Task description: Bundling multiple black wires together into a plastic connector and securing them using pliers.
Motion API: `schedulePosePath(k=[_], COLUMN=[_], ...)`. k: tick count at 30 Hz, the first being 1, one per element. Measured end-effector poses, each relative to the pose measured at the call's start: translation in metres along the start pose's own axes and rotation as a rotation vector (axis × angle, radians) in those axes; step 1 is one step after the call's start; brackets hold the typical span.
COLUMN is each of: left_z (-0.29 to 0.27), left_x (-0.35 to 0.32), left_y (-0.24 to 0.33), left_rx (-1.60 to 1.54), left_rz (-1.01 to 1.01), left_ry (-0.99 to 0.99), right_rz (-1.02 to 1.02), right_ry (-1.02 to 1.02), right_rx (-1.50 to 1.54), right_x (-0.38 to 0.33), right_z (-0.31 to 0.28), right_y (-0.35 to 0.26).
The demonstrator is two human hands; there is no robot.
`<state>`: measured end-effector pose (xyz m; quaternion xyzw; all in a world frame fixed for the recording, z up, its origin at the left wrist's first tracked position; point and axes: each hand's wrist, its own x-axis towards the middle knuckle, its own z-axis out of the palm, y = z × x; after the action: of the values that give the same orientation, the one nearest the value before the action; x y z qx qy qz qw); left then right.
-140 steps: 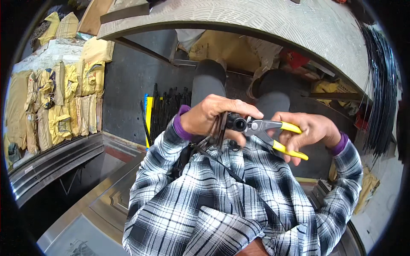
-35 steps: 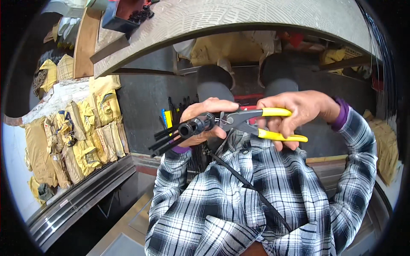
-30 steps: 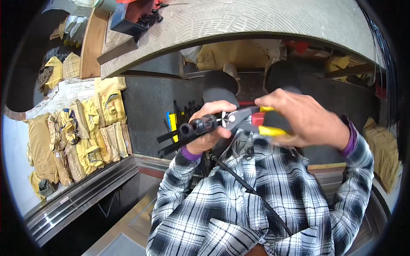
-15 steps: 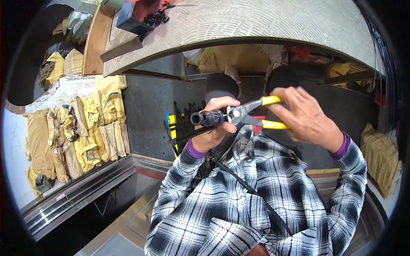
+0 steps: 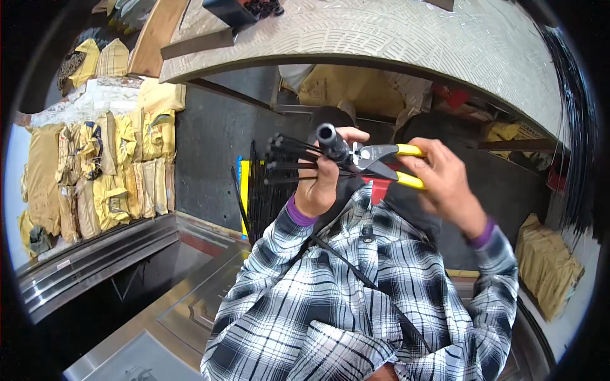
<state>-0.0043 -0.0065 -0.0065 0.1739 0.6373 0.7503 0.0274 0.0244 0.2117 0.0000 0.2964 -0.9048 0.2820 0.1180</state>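
My left hand [image 5: 318,187] grips what looks like an umbrella frame: a black tube [image 5: 333,145] with its hollow end tilted upward, and several thin black ribs [image 5: 286,166] sticking out to the left. A pair of pliers [image 5: 379,152] with yellow handles is in my right hand [image 5: 445,178], fingers curled round the handle ends. The handles are spread apart. Its jaws meet the tube beside my left fingers, near a small bright wire or metal bit; exactly what they bite on is too small to tell.
A pale textured table [image 5: 406,35] curves across the top, bearing a dark box [image 5: 229,11] of black parts. Tan wrapped bundles [image 5: 117,181] lie at the left, another package [image 5: 549,263] at the right. Black rods [image 5: 260,190] stand left of my lap; dark wires [image 5: 575,127] hang far right.
The tube's open end has swung from pointing left to pointing upward, and the ribs have fanned out. The pliers stay at the tube. My right wrist has shifted left and down.
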Motion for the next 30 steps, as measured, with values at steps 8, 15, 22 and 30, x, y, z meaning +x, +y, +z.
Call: schedulePosePath(k=[8, 15, 22, 30], left_z=[-0.002, -0.018, -0.015, -0.018], left_x=[0.014, 0.023, 0.015, 0.010], left_y=[0.016, 0.005, 0.005, 0.008], left_rx=[-0.158, -0.178, -0.258, -0.225], left_rz=[-0.003, -0.047, -0.024, -0.063], left_ry=[-0.122, -0.116, 0.062, 0.047], right_rz=[0.668, 0.628, 0.559, 0.430], right_ry=[-0.905, -0.446, -0.246, -0.565], right_rx=[1.513, 2.151, 1.354, 0.911], right_x=[0.016, -0.008, 0.021, 0.060], right_z=[-0.039, 0.053, 0.024, -0.039], right_y=[0.015, -0.054, -0.018, -0.001])
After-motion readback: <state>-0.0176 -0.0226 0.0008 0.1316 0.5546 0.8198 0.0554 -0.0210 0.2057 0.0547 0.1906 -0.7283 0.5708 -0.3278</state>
